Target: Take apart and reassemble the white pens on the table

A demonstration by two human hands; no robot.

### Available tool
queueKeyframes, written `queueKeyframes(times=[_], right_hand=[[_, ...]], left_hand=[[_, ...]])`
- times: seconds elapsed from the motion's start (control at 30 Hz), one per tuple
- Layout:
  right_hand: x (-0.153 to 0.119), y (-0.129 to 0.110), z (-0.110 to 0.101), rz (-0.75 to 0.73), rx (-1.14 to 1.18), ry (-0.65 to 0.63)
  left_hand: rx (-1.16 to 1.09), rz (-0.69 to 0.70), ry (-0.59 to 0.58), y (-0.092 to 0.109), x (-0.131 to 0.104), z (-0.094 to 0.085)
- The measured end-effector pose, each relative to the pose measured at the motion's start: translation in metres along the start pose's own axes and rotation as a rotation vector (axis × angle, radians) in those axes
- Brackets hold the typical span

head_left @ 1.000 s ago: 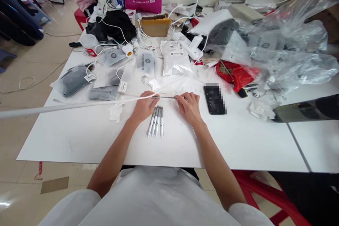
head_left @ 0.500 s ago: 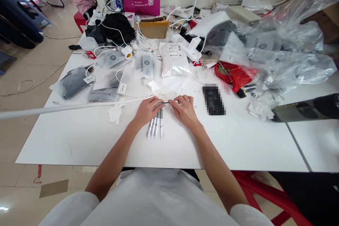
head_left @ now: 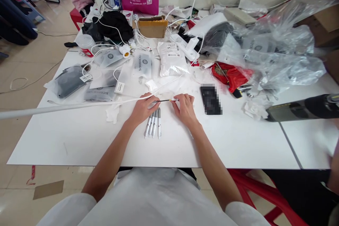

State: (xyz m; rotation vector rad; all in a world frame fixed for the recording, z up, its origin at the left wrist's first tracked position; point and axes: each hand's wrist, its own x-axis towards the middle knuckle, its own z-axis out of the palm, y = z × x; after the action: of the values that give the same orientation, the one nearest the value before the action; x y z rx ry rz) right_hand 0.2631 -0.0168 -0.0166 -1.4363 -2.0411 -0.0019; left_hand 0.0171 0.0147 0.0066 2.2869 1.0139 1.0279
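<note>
Though pinched between both hands (head_left: 165,104), a thin dark refill (head_left: 162,101).

Left hand (head_left: 143,107) and right hand (head_left: 184,107) pinch opposite ends of a thin dark rod (head_left: 162,100), apparently a pen refill, above the white table (head_left: 79,137). Four grey pens (head_left: 153,124) lie side by side just below. A dark phone (head_left: 210,99) lies right of the hands.

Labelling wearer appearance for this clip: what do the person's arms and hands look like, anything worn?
Both arms are bare from the short white sleeves down. The left hand and right hand have no gloves, and no rings, watch or wristband are visible. A white top fills the bottom of the view. No markings or cables on the arms.
</note>
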Motion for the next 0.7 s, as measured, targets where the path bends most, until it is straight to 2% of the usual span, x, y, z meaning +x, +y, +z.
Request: queueKeyframes(times=[0.2, 0.43, 0.57, 0.7], right_hand=[[-0.001, 0.004, -0.002, -0.013, 0.005, 0.066], [0.0, -0.003, -0.01, -0.074, 0.064, -0.054], [0.005, -0.018, -0.026, -0.057, 0.281, -0.086], [0.023, -0.031, -0.054, -0.005, 0.479, -0.193]], left_hand=[[0.018, -0.024, 0.017, -0.001, 0.0, -0.002], [0.076, 0.037, -0.041, -0.001, -0.002, 0.0], [0.08, 0.068, -0.022, -0.001, -0.004, 0.006], [-0.06, 0.04, -0.026, 0.009, -0.006, 0.009]])
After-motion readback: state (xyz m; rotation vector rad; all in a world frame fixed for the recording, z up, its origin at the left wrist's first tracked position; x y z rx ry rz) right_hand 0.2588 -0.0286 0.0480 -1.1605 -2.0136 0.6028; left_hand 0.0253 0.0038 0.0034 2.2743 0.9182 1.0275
